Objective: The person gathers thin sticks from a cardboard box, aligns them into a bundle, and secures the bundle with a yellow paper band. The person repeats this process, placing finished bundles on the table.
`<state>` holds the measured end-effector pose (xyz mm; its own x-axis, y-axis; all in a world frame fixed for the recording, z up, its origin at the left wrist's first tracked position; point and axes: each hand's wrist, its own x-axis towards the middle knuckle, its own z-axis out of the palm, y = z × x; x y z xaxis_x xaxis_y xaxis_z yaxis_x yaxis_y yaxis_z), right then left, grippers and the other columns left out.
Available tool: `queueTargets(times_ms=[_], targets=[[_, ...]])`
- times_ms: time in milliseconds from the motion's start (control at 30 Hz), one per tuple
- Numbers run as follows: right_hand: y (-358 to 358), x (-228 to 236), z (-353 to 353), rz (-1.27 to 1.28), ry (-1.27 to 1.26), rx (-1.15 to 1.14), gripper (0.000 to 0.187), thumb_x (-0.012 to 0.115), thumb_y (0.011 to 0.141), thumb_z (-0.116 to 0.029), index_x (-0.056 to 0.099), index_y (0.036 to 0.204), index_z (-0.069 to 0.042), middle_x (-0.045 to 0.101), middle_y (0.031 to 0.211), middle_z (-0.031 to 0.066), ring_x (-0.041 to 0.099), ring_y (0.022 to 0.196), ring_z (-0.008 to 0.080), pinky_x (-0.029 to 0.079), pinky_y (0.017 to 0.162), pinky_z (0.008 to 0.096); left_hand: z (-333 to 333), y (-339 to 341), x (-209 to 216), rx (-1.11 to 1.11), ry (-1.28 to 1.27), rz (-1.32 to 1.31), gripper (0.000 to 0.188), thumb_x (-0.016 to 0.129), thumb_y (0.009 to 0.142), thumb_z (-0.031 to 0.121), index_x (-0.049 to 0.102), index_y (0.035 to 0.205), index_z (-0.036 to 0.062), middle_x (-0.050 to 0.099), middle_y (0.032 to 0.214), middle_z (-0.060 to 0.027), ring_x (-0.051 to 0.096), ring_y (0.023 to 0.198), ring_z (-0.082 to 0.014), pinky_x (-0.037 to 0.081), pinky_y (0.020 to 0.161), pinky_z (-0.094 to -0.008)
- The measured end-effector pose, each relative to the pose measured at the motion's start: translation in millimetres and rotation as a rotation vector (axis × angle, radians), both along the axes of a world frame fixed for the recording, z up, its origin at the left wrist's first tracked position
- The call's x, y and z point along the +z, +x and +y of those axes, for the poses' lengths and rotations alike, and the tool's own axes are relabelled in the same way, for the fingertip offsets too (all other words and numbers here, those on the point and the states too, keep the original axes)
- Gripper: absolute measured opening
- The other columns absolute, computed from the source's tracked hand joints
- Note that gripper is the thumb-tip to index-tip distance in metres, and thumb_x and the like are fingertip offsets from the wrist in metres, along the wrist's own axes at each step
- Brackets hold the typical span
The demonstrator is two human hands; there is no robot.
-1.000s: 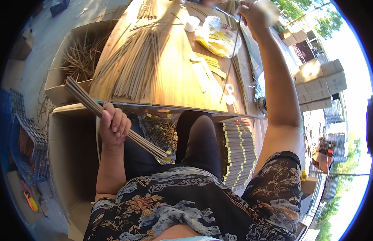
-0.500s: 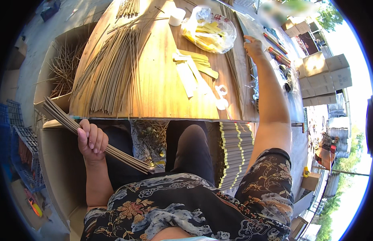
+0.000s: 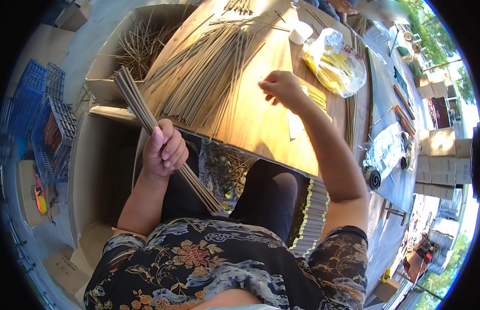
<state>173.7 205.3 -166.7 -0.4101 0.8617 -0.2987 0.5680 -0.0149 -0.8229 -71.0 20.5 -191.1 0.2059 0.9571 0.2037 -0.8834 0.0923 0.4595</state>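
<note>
My left hand [image 3: 166, 150] is wrapped around a bundle of thin brown sticks [image 3: 137, 106], held at a slant in front of the table's near edge. The bundle's lower end reaches toward my lap. Above the wooden table [image 3: 260, 126] hovers my right hand [image 3: 282, 90], its fingers bent and somewhat apart, with nothing visible in them. Left of it, a wide spread of similar loose sticks [image 3: 206, 82] lies on the tabletop. Yellow strips [image 3: 316, 95] lie partly hidden behind my right wrist.
A clear plastic bag [image 3: 335, 64] of yellow strips and a white roll [image 3: 301, 32] lie farther back. Beside the table, a cardboard box [image 3: 108, 89] holds loose sticks. Yellow-banded stick bundles [image 3: 311, 217] stand under the table, near my legs. Another person's hand [image 3: 344, 6] shows at the far edge.
My right hand has moved left from the table's right side to over the wood, near the loose sticks. My left hand still grips the bundle, now tilted more steeply. The view has shifted.
</note>
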Motion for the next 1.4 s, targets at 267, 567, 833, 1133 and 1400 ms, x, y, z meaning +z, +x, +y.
queueTargets(times_ms=[267, 567, 833, 1133, 1400], targets=[[-69, -66, 12, -0.157, 0.076, -0.175, 0.03, 0.065, 0.076, -0.017, 0.058, 0.059, 0.006, 0.056, 0.052, 0.0114, 0.054, 0.042, 0.0158, 0.042, 0.037, 0.0262, -8, -8, -1, -0.034, 0.034, -0.092, 0.032, 0.047, 0.09, 0.032, 0.036, 0.067, 0.0117, 0.042, 0.05, 0.0003, 0.041, 0.036, -0.0093, 0.033, 0.034, -0.0225], [-75, 16, -45, -0.079, 0.514, -0.205, 0.023, 0.057, 0.079, -0.019, 0.054, 0.089, 0.002, 0.06, 0.069, 0.0127, 0.058, 0.061, 0.019, 0.046, 0.059, 0.0298, -18, -13, 4, 0.004, 0.059, -0.195, 0.03, 0.045, 0.09, 0.034, 0.036, 0.07, 0.0127, 0.056, 0.064, -0.0076, 0.058, 0.054, -0.0199, 0.049, 0.05, -0.0305], [-81, 62, -211, 0.422, 0.44, 0.007, 0.015, 0.063, 0.079, -0.008, 0.057, 0.091, -0.001, 0.058, 0.074, 0.0065, 0.056, 0.066, 0.0104, 0.045, 0.058, 0.0227, -19, -14, 15, 0.082, 0.076, -0.265, 0.035, 0.036, 0.092, 0.039, 0.04, 0.075, 0.0081, 0.056, 0.098, -0.0209, 0.056, 0.096, -0.034, 0.046, 0.087, -0.0453], [-89, 63, -245, 0.314, 0.559, 0.037, 0.01, 0.062, 0.077, -0.01, 0.057, 0.083, -0.004, 0.057, 0.074, 0.0122, 0.057, 0.065, 0.0279, 0.045, 0.058, 0.033, -41, -3, 45, 0.072, 0.103, -0.212, 0.036, 0.035, 0.092, 0.038, 0.049, 0.083, 0.007, 0.057, 0.103, -0.0227, 0.057, 0.097, -0.0328, 0.047, 0.087, -0.0456], [-94, 66, -257, 0.315, 0.807, 0.067, 0.011, 0.062, 0.077, -0.009, 0.057, 0.085, -0.004, 0.056, 0.074, 0.0122, 0.057, 0.066, 0.0288, 0.046, 0.058, 0.0349, -54, 2, 59, 0.08, 0.136, -0.213, 0.035, 0.036, 0.093, 0.035, 0.052, 0.092, 0.0049, 0.063, 0.086, -0.0186, 0.063, 0.083, -0.0295, 0.053, 0.075, -0.0422]])
